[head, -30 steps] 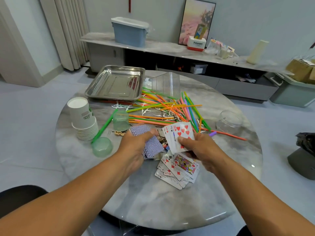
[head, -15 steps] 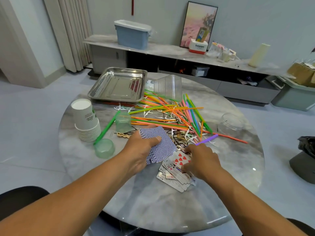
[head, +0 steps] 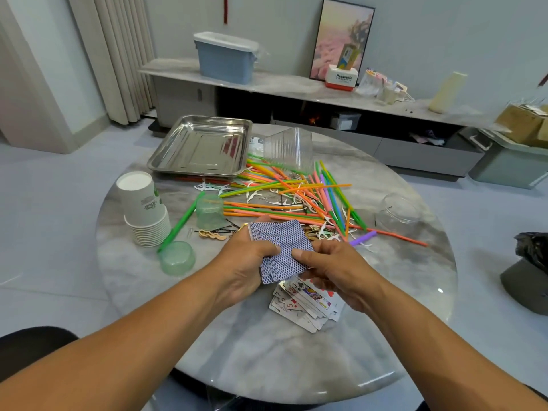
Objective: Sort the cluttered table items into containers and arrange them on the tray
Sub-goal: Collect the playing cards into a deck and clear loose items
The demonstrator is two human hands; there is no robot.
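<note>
My left hand (head: 247, 264) grips a stack of blue-backed playing cards (head: 280, 243) above the round marble table (head: 296, 360). My right hand (head: 335, 269) pinches the stack's right edge, thumb on top. Below both hands lies a loose pile of face-up cards (head: 305, 304). A steel tray (head: 201, 146) sits at the far left of the table. Coloured straws (head: 296, 191) and white floss picks lie scattered in the middle.
A stack of paper cups (head: 145, 209) stands left, with two green plastic cups (head: 178, 258) near it. A clear ribbed container (head: 289, 148) stands behind the straws and a clear jar (head: 398, 212) lies at right. A hair clip (head: 212, 235) sits by the left hand.
My right hand dropped to the face-up pile, then rose to the blue-backed stack in my left hand and now pinches it. The stack looks thicker and more squared.
</note>
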